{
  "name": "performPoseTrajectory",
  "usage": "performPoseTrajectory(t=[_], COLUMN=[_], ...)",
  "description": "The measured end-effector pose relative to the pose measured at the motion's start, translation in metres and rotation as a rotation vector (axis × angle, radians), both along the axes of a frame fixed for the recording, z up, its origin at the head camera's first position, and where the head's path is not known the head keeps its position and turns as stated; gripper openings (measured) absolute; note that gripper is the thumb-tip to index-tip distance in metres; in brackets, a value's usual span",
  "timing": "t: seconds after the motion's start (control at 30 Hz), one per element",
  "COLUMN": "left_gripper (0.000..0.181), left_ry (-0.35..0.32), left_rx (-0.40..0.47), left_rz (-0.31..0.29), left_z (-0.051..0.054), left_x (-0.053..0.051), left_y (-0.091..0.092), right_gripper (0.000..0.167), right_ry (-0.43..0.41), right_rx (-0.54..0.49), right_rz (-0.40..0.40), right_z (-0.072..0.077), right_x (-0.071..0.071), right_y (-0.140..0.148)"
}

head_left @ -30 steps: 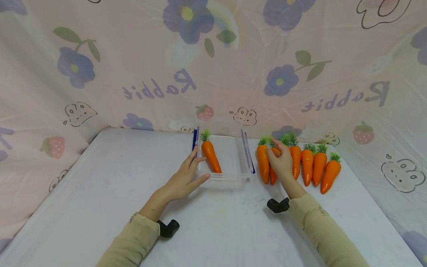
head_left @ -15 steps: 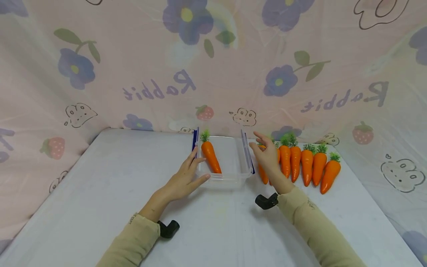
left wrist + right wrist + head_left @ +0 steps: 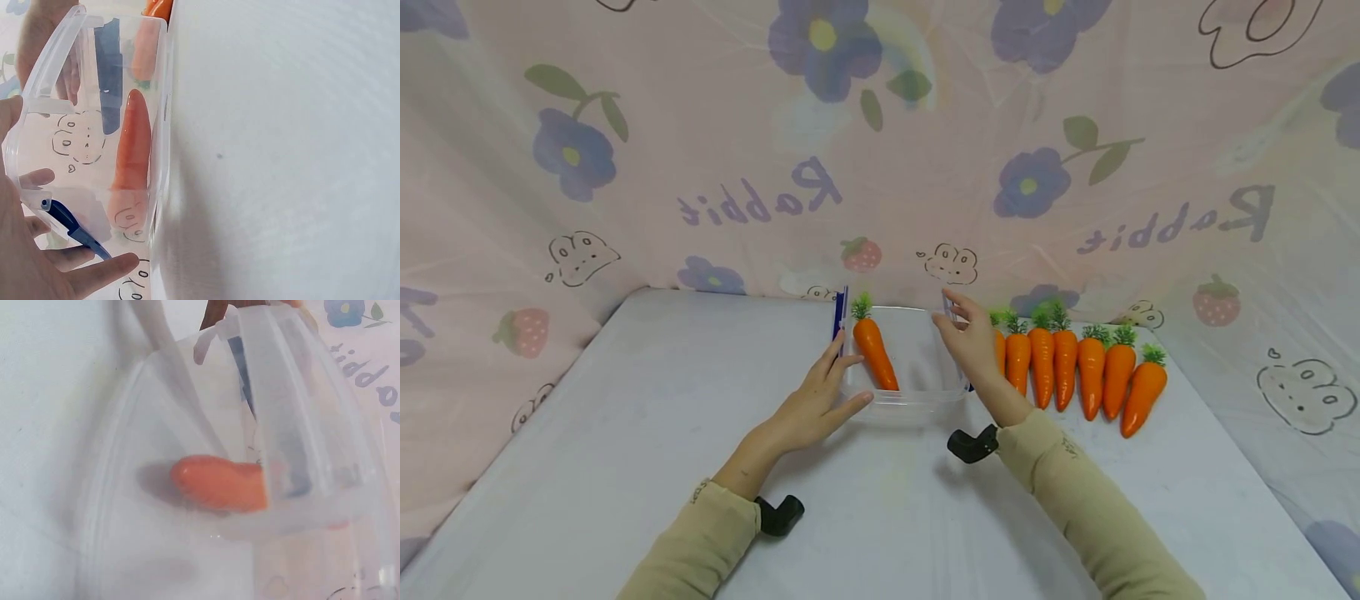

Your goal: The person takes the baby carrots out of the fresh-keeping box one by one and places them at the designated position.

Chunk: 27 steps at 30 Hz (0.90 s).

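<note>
A clear plastic box (image 3: 917, 398) with blue-edged side latches stands mid-table. One orange carrot (image 3: 875, 354) with a green top lies inside it, along the left side. My left hand (image 3: 812, 400) rests against the box's left side, fingers spread; the left wrist view shows them beside a blue latch (image 3: 75, 231). At the right rim is my right hand (image 3: 973, 342), thumb and forefinger apart, with no carrot visible in it. Whether it touches the right latch cannot be made out. The right wrist view shows the box wall and the carrot (image 3: 219, 483), but not that hand.
A row of several carrots (image 3: 1064, 367) lies to the right of the box, the leftmost partly hidden behind my right hand. Printed cloth (image 3: 880, 167) hangs behind the white table (image 3: 662, 417). A black wrist piece sits under each sleeve.
My right hand has moved left from among the carrots to the box's right rim, bringing no carrot with it. The left hand and the carrot in the box have stayed put.
</note>
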<state>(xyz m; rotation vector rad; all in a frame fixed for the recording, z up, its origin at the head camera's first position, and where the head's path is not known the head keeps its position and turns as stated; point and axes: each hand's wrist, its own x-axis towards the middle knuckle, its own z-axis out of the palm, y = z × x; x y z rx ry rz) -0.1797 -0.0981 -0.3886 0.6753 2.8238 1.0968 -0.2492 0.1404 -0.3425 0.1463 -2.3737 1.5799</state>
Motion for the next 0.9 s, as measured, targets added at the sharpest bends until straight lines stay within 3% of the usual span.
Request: performPoseTrajectory(t=[0.17, 0.5, 0.73, 0.9], left_gripper=[0.066, 0.067, 0.068, 0.067], left_ry=[0.008, -0.004, 0.002, 0.010], left_rx=[-0.007, -0.008, -0.013, -0.017], left_rz=[0.003, 0.003, -0.012, -0.005], left_z=[0.000, 0.000, 0.000, 0.001], left_x=[0.000, 0.001, 0.001, 0.000], left_y=[0.000, 0.000, 0.002, 0.001], right_gripper=[0.046, 0.051, 0.055, 0.058], right_ry=[-0.020, -0.171, -0.250, -0.227], right_rx=[0.044, 0.155, 0.220, 0.383], right_rz=[0.020, 0.029, 0.114, 0.251], right_z=[0.001, 0.000, -0.010, -0.015], right_x=[-0.001, -0.007, -0.011, -0.015], right_y=[-0.009, -0.030, -0.039, -0.045])
